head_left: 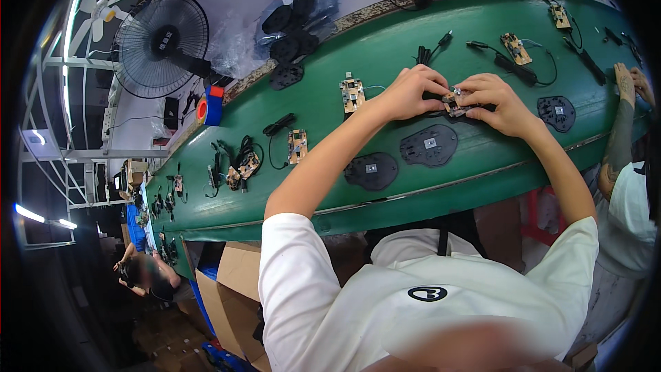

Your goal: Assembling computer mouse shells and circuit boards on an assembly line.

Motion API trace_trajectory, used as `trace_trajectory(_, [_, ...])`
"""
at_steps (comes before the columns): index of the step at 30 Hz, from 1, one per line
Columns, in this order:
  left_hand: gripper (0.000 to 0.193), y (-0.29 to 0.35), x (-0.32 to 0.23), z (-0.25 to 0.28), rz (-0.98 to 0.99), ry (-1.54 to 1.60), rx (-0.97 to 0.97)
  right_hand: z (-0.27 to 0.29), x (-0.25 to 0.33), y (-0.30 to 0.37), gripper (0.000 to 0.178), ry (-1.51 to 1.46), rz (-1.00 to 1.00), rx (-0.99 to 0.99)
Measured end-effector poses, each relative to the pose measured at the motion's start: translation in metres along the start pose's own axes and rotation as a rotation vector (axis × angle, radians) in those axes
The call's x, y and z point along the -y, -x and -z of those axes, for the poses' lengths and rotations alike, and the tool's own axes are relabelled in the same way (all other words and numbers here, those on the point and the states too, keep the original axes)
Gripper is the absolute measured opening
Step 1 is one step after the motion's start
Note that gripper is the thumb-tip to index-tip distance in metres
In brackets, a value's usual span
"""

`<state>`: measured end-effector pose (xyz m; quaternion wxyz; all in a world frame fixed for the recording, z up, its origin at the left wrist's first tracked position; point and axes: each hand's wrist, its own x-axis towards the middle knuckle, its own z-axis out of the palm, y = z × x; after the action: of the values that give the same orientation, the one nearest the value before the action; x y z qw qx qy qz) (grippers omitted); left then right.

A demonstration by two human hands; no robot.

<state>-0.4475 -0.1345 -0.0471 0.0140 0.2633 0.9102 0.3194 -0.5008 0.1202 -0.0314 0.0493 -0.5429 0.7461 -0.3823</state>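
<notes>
Between my two hands is a small brown circuit board [454,103], held above the green belt. The fingers of my left hand [417,93] pinch its left side. On its right side, the thumb and fingers of my right hand [501,103] are closed around the edge. A dark plate or cable lies partly hidden under my hands. Closer to me rest two black rounded plates, one [428,145] just below my hands and another [372,171] to its left, each with a small pale square in the middle. A black cable [432,49] lies beyond my left hand.
More circuit boards with cables lie along the green belt [330,145], including one [352,93] left and one [516,49] right. Another black plate [556,113] sits at right, near a co-worker's hand [624,83]. A tape roll [210,107] and fan [162,41] stand left.
</notes>
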Motion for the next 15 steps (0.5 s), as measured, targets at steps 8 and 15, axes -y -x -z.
trace_trajectory(8, [0.026,0.0,0.004,0.001,0.022,0.06,0.017,0.0,0.001,0.001,0.029,0.124,0.025,0.052])
trace_trajectory(15, [0.051,0.02,-0.03,0.009,0.068,-0.04,-0.019,-0.024,0.01,0.006,0.026,0.174,-0.119,-0.092])
